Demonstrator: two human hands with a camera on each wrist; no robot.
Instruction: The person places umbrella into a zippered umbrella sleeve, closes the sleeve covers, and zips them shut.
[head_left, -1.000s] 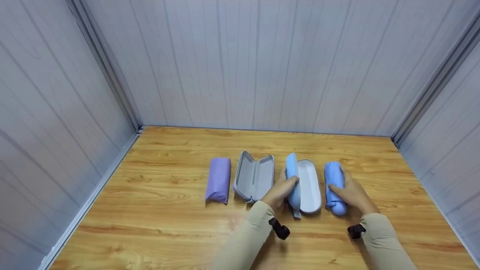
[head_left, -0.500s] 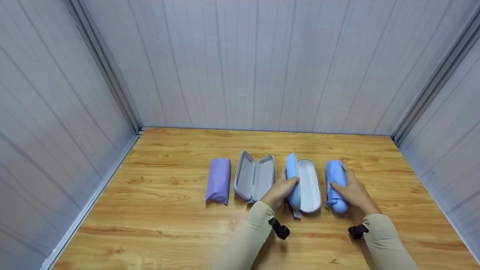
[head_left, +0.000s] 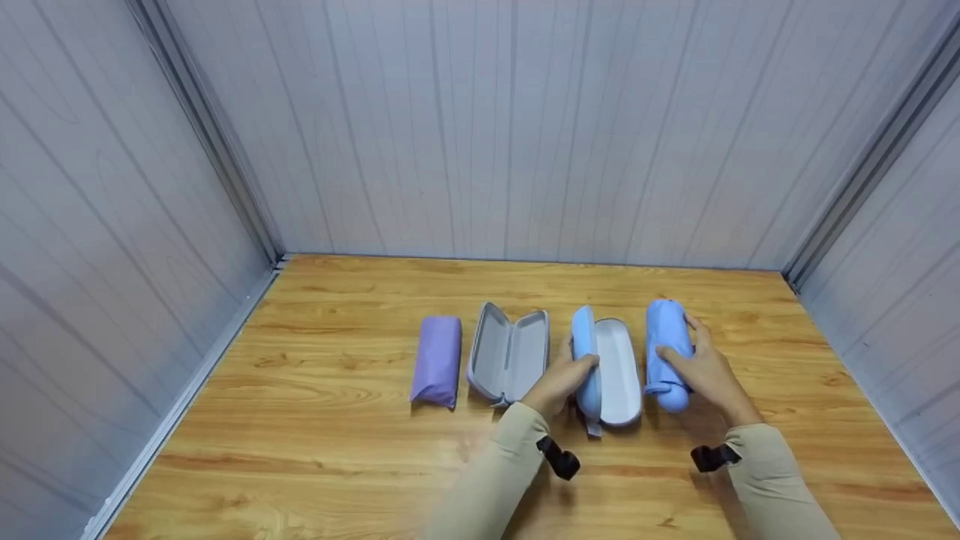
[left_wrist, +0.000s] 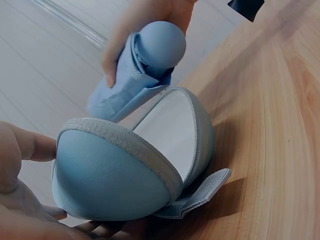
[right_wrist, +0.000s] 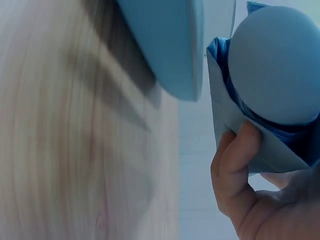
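Observation:
A folded blue umbrella [head_left: 667, 341] with a round handle end is gripped by my right hand [head_left: 709, 375], lifted above the table. Its ball-shaped handle [right_wrist: 277, 65] fills much of the right wrist view, with curled fingers on the fabric. Just left of it lies an unfolded blue zip case [head_left: 619, 375] with a white lining. My left hand [head_left: 559, 382] holds the raised half of that case between thumb and fingers. In the left wrist view the case [left_wrist: 110, 175] gapes, a fabric tab at its near end, the umbrella above it.
Left of the blue case, an unfolded grey-lined case [head_left: 529, 360] lies on the wooden table [head_left: 315, 442]. Beside that is a purple fabric-wrapped bundle [head_left: 436, 360]. Pale panel walls [head_left: 480, 135] stand behind and on both sides.
My right hand has raised the blue umbrella off the table and moved it slightly away from me and toward the blue case. My left hand and the case have stayed put.

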